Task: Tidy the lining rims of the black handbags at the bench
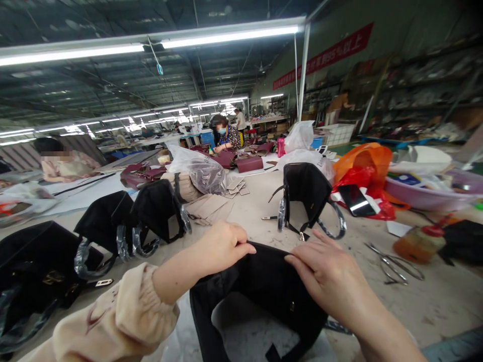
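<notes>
A black handbag (260, 281) lies on the table right in front of me, its opening facing me. At its far edge my left hand (222, 246) pinches the black material between thumb and curled fingers. My right hand (326, 266) grips the same edge a little further right, thumb on the near side and fingers over the back. Part of a plastic-wrapped handle (337, 327) shows under my right wrist. Just beyond my hands stands another black handbag (305, 193) with wrapped handles.
Several black handbags (103, 221) stand on the left. Scissors (390, 264), a red-capped bottle (420, 244), a phone (356, 200) and a purple basin (433, 193) are on the right. Cardboard pieces (209, 206) lie ahead. Co-workers (226, 136) sit beyond, near maroon pieces (249, 163).
</notes>
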Action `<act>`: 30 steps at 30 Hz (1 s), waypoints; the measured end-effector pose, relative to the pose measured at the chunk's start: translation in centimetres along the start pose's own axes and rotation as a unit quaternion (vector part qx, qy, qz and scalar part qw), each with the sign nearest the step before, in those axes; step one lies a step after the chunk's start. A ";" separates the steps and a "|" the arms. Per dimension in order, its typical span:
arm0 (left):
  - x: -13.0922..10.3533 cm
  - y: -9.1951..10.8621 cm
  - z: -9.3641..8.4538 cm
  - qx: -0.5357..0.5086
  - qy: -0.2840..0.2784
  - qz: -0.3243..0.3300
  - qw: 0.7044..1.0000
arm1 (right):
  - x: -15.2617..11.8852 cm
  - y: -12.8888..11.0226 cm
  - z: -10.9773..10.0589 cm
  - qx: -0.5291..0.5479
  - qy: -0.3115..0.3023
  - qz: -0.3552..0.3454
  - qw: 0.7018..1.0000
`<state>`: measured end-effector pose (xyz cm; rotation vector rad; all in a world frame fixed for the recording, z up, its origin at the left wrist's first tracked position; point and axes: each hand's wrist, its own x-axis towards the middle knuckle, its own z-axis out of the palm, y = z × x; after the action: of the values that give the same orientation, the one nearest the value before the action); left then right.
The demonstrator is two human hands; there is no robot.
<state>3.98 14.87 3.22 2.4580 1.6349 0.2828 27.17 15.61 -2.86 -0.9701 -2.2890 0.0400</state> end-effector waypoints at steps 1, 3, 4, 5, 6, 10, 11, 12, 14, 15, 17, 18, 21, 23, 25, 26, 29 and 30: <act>0.0 0.0 0.0 0.001 0.000 0.000 1.000 | 0.0 0.0 0.0 0.000 0.001 0.002 1.000; 0.0 0.0 0.1 0.000 0.001 0.000 1.000 | 0.0 0.0 -0.1 0.001 0.001 0.005 1.000; 0.1 0.0 0.1 0.000 0.002 -0.001 1.000 | 0.0 -0.1 -0.1 0.002 0.000 0.004 1.000; 0.1 -0.1 0.2 0.000 0.004 0.000 1.000 | 0.0 -0.1 -0.1 0.002 0.000 0.003 1.000; 0.1 -0.1 0.2 0.001 0.007 0.001 1.000 | 0.0 -0.1 -0.1 0.002 -0.001 0.001 1.000; 0.2 0.1 0.3 0.020 0.020 -0.005 1.000 | 0.0 -0.1 -0.3 -0.008 0.000 -0.007 1.000; 0.2 0.2 0.3 0.026 0.022 -0.009 0.999 | 0.0 -0.1 -0.4 -0.015 0.000 -0.008 1.000; 0.2 0.2 0.3 0.031 0.022 -0.012 0.999 | 0.0 -0.2 -0.5 -0.023 0.002 -0.005 1.000; 0.2 0.4 0.3 0.035 0.023 -0.011 0.999 | 0.1 -0.5 -0.6 -0.046 0.011 0.006 0.999; 0.2 0.5 0.3 0.034 0.023 -0.011 0.999 | 0.2 -0.8 -0.6 -0.059 0.018 0.013 0.998; 0.1 0.5 0.3 0.030 0.025 -0.012 0.999 | 0.5 -1.7 -0.3 -0.077 0.029 0.022 0.996; 0.1 0.6 0.3 0.029 0.027 -0.013 0.999 | 0.7 -2.2 -0.1 -0.080 0.032 0.023 0.996; -0.1 0.7 0.4 0.024 0.028 -0.015 0.999 | 1.5 -3.7 0.9 -0.076 0.035 0.031 0.996; -0.2 0.7 0.4 0.023 0.026 -0.019 0.999 | 1.8 -4.3 1.5 -0.074 0.033 0.042 0.996; -0.3 0.5 0.2 0.021 0.022 -0.021 0.999 | 1.9 -4.5 1.8 -0.075 0.029 0.046 0.996; -0.4 0.4 0.1 0.016 0.019 -0.017 1.000 | 1.9 -4.5 1.9 -0.073 0.029 0.042 0.996; -0.9 -0.2 -0.4 -0.012 0.003 0.018 1.000 | 1.8 -4.2 1.8 -0.070 0.040 0.025 0.996; -1.1 -0.5 -0.6 -0.022 -0.001 0.032 0.999 | 1.8 -4.1 1.8 -0.072 0.043 0.022 0.996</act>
<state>2.98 14.02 3.57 2.4790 1.5354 0.3227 22.63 14.14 -2.20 -1.0755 -2.2147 -0.1483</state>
